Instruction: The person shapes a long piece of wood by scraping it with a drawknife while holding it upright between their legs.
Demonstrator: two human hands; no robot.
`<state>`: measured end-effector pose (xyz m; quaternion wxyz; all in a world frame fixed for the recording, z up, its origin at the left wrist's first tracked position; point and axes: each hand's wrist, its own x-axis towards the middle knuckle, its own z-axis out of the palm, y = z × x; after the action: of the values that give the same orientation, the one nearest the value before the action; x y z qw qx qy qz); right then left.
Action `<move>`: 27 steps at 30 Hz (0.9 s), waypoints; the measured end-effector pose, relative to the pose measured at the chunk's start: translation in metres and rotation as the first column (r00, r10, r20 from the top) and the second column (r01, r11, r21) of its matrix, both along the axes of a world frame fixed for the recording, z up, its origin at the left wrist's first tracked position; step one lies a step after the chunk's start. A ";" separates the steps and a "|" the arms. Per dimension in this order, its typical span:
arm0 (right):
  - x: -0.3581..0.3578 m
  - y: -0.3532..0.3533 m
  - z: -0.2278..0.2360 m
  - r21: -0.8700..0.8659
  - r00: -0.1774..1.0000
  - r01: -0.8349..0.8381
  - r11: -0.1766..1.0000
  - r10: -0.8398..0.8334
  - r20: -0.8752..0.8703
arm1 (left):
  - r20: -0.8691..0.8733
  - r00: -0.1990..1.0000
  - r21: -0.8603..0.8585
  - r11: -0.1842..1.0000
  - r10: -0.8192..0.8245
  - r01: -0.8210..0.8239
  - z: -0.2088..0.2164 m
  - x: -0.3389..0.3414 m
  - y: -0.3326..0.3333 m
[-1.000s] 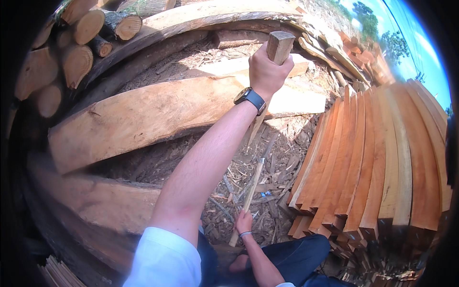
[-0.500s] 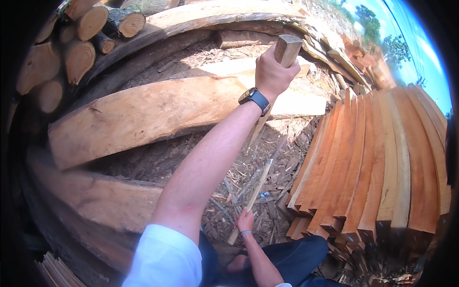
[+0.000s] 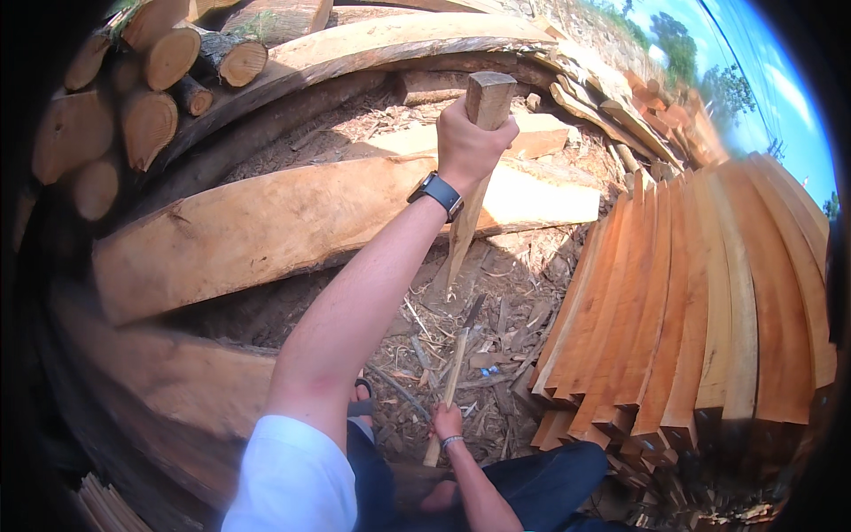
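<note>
My left hand [image 3: 470,146], with a dark watch at its wrist, grips the upper part of a squared wooden stake [image 3: 467,222]. The stake stands nearly upright and tapers to a point low down; whether its tip touches the ground I cannot tell. Below and nearer to me, my right hand [image 3: 448,419] is wrapped round the long pale wooden handle [image 3: 456,368] of a bladed tool. Its narrow dark blade [image 3: 475,310] points away from me, just to the right of the stake's tip and apart from it.
A thick pale slab [image 3: 266,230] lies behind the stake, another slab [image 3: 195,372] at the near left. Cut logs [image 3: 151,124] are piled at the far left. Stacked reddish boards [image 3: 683,293] fill the right side. Wood chips [image 3: 505,337] litter the ground by my feet.
My left hand has moved left with the stake, whose pointed lower end now shows more fully. The bladed tool has swung leftward and stands a little steeper.
</note>
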<state>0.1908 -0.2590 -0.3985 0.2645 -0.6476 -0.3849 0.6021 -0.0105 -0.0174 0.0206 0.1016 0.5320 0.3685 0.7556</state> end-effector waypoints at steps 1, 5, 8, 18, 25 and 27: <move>-0.003 0.001 0.003 0.052 0.999 0.028 0.998 -0.030 0.032 | 0.018 1.000 0.000 1.000 -0.009 0.009 0.000 -0.002 0.000; 0.006 0.010 0.001 0.084 0.995 -0.073 0.994 0.067 0.074 | 0.009 1.000 0.005 1.000 -0.016 0.016 0.003 0.007 0.001; 0.008 0.012 0.008 0.125 0.978 -0.168 0.978 0.148 0.150 | -0.018 1.000 0.032 0.999 -0.016 0.017 0.001 0.012 0.008; 0.014 0.013 -0.003 0.375 0.927 -0.171 0.911 0.020 0.376 | 0.047 0.995 0.016 0.996 -0.084 0.083 0.005 0.031 0.009; 0.008 0.006 -0.006 0.118 0.988 -0.108 0.987 0.094 0.123 | 0.042 0.999 -0.029 0.999 -0.024 0.025 0.001 0.019 0.005; 0.001 0.012 0.009 0.215 0.994 -0.031 0.976 0.008 0.108 | 0.036 0.999 -0.026 1.000 0.000 0.001 0.000 0.013 0.005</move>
<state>0.1920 -0.2466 -0.3899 0.3066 -0.6423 -0.4681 0.5238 0.0022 -0.0125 0.0203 0.1154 0.5171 0.3762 0.7601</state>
